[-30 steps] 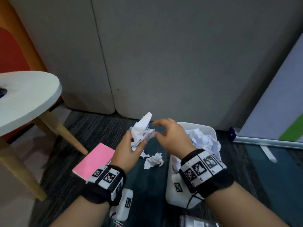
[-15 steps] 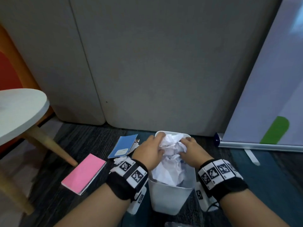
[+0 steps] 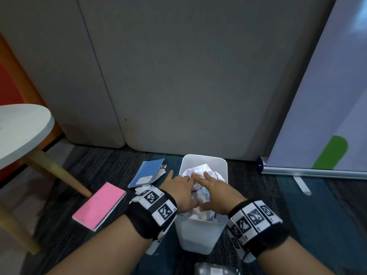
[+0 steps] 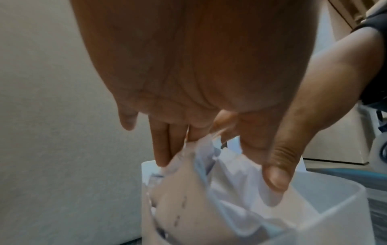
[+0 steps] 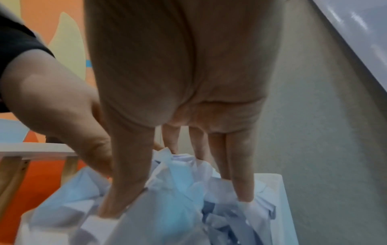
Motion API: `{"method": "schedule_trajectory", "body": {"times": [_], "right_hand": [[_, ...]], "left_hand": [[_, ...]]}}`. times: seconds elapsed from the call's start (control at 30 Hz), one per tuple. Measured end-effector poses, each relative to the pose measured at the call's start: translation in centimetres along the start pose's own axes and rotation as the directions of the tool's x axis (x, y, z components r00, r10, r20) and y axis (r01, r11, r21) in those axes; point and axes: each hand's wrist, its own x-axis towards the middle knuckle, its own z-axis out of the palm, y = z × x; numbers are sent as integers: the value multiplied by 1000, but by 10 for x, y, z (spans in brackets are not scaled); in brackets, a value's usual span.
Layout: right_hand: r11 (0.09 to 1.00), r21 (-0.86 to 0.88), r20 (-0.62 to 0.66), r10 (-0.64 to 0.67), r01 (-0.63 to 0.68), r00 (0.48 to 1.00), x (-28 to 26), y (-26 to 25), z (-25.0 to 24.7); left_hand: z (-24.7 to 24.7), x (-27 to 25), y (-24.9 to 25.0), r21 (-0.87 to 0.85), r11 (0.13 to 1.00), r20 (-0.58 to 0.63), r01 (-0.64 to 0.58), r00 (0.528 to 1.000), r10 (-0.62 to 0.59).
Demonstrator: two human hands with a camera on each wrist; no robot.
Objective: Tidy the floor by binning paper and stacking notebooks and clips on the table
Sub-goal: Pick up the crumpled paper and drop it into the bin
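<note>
You're pressing both flat hands, left point(image 3: 181, 192) and right point(image 3: 215, 195), on the paper point(image 3: 200, 171) in the bin point(image 3: 198, 235).

left hand point(image 3: 181, 192), right hand point(image 3: 215, 192), fingers straight, side by side

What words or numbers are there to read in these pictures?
None can be read.
Blue notebook: its pale label has writing too small to read.
Wristbands on the left hand and right hand: black-and-white square codes, with tiny blurred marks.
Crumpled paper in the bin: blurred dark marks.
</note>
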Motion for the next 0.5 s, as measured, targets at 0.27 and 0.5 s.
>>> {"method": "schedule_trajectory", "body": {"times": [0.27,0.5], "right_hand": [[998,-56,110,0,6,994,13,4,8],[992,-125,123,46,-31,991,24,6,14]], "left_hand": [[5,8,-1,134,991,161,-30,987,8],[13,11,-2,63,997,115,-43,993,35]]}}
